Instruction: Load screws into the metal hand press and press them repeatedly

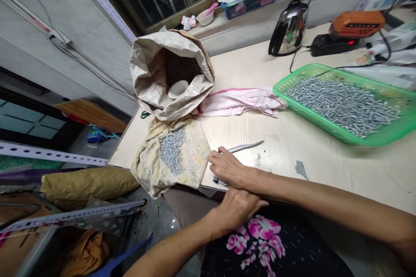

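Observation:
My right hand point(229, 167) rests on the table near its front edge, fingers loosely bent and slightly apart. Beneath it, a slim grey metal tool point(247, 145) sticks out to the right, and a small dark metal end point(218, 180) shows below the fingers. Whether these are one piece is hidden. My left hand point(238, 207) lies against the underside of my right wrist; its thumb points right and its other fingers are mostly covered. Left of my hands, a pile of small silvery metal pins point(173, 151) lies on a yellowish patterned cloth point(195, 143) draped over the table edge.
Behind the cloth stands an open sack point(143, 69) with a white scoop-like dish point(178, 89) in it. A pink-and-white towel point(240, 101) lies beside it. At right are a green basket point(312, 123) of similar pins, a kettle point(290, 26) and an orange battery point(357, 24) on a charger.

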